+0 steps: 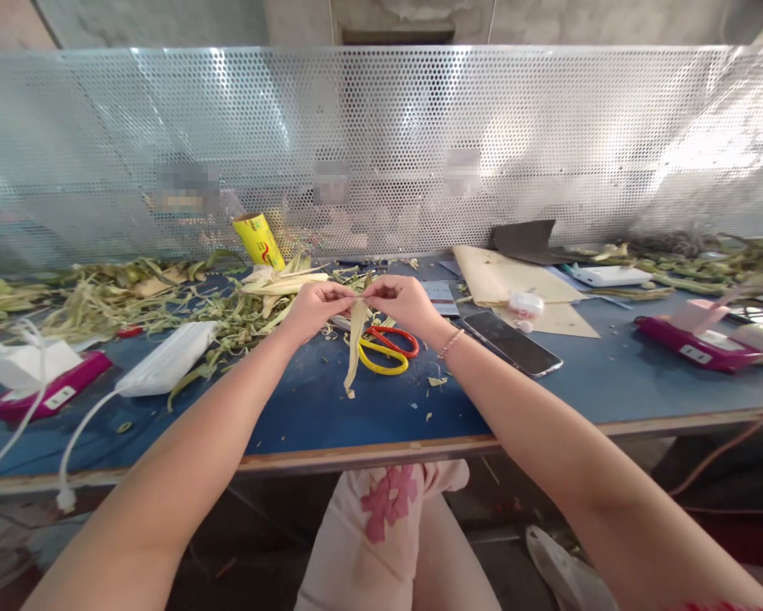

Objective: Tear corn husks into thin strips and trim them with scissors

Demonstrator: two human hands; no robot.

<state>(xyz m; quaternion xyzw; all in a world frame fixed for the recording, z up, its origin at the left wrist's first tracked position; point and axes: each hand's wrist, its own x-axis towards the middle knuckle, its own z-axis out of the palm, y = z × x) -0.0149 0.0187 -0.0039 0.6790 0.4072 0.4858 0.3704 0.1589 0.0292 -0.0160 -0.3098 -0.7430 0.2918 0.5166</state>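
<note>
Faced a perforated metal screen (394,119), with a blue bench (330,416) in front of it. Held a pale, dry husk strip (354,352) over the bench — pinched at its upper end by the left hand (314,310) and the right hand (403,305), and hanging down below them. Had the hands close together, fingertips clamped on the husk strip; could not tell whether the tips touched. Saw scissors (384,371) with one red and one yellow handle just below the right hand, beside the husk strip. Noted a dark phone (513,342) to the right of the right hand, and tan paper (486,276) farther beyond it. Found a heap of dry stalks (117,297) left of the left hand — plus a tilted yellow tube (259,242) beyond that hand. Wore a thin bracelet (451,343) on the right wrist.
</note>
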